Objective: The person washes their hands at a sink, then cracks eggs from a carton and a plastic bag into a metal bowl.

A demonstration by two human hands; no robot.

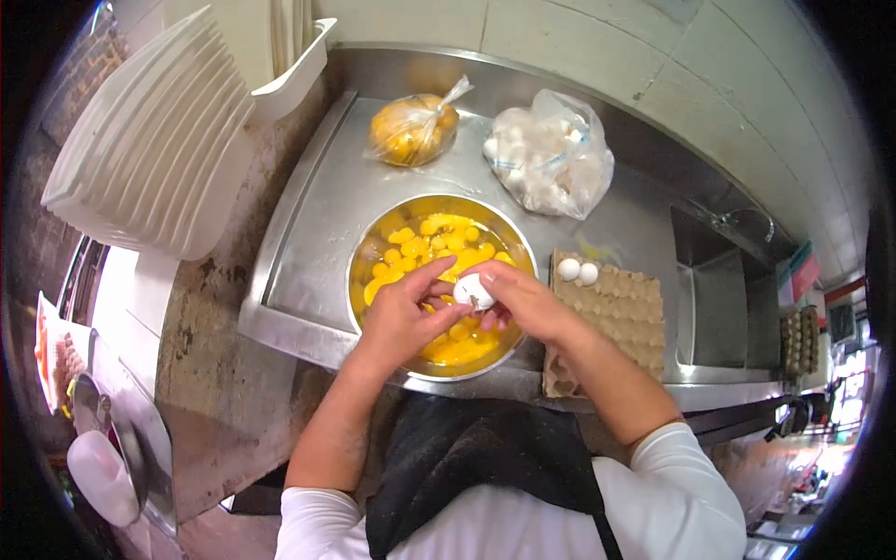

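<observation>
Over a metal bowl (359,322) of raw eggs, a white egg (473,291) with a cracked, broken shell is held between both hands. My right hand (525,297) is closed around its right side. From the other side, my left hand (403,313) has its fingers curled and its thumb at the lower left edge of the shell. Inside the bowl, many whole yolks (411,247) float in clear egg white. Just right of the bowl, a cardboard egg tray (611,313) bears two whole white eggs (578,272) at its back left corner.
On the steel counter (322,205) behind the bowl are a tied bag of yellow-orange contents (415,131) and a clear bag of eggshells (551,154). Stacked white trays (154,149) stand at left. A sink (714,308) and more egg trays (799,341) lie to the right.
</observation>
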